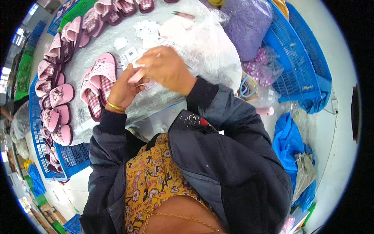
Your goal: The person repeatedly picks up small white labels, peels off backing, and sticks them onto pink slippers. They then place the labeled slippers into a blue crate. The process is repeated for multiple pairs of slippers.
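Observation:
My left hand (124, 89), with a yellow bangle at its wrist, pinches a small pale pink card (136, 76) above the table. Close over that card is my right hand (168, 69), its fingers curled together and slightly blurred. Whatever those fingertips grip is too small to make out. Just left of my left hand lies a pair of pink slippers (102, 72) with dotted uppers and checked insoles. Loose white labels (134, 54) and paper pieces are scattered beyond my hands.
Many pink slippers (62, 94) line the table's left and far rim. Clear plastic covers the white table (218, 58). Small snips (183, 15) lie at the far side. Blue crates (296, 50) and a purple bundle (249, 27) stand to the right, with a blue sheet (287, 140) nearer.

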The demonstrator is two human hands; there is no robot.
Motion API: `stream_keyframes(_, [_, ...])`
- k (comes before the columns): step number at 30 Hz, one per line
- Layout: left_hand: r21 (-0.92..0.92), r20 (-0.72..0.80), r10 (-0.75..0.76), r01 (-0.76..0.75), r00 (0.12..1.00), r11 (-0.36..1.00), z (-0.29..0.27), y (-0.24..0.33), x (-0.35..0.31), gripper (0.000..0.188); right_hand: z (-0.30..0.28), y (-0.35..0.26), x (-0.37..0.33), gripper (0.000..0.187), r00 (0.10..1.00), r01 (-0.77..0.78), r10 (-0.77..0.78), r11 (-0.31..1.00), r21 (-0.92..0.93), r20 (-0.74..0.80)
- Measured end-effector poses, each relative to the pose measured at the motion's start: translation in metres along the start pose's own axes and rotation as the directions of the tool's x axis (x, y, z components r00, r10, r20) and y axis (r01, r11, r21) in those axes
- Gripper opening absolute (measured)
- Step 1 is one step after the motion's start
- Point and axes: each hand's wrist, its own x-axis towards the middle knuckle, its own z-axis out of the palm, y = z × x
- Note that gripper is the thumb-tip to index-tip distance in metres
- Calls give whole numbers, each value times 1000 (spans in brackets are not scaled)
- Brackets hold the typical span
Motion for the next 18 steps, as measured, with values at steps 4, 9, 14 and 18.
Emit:
stream_keyframes(4, [86, 235, 43, -65, 971, 994, 2, -23, 12, 26, -6, -45, -31, 19, 983, -184, 184, 983, -3, 23])
stream_keyframes(9, [146, 105, 47, -62, 993, 987, 31, -17, 41, 21, -67, -60, -74, 32, 925, -381, 370, 900, -211, -90])
stream_keyframes(14, [209, 167, 185, -218, 968, 953, 80, 0, 71, 24, -112, -63, -131, 33, 818, -559, 462, 780, -281, -344])
stream_keyframes(18, [99, 239, 256, -285, 937, 953, 117, -10, 108, 26, -119, -74, -152, 52, 742, -654, 515, 696, -296, -430])
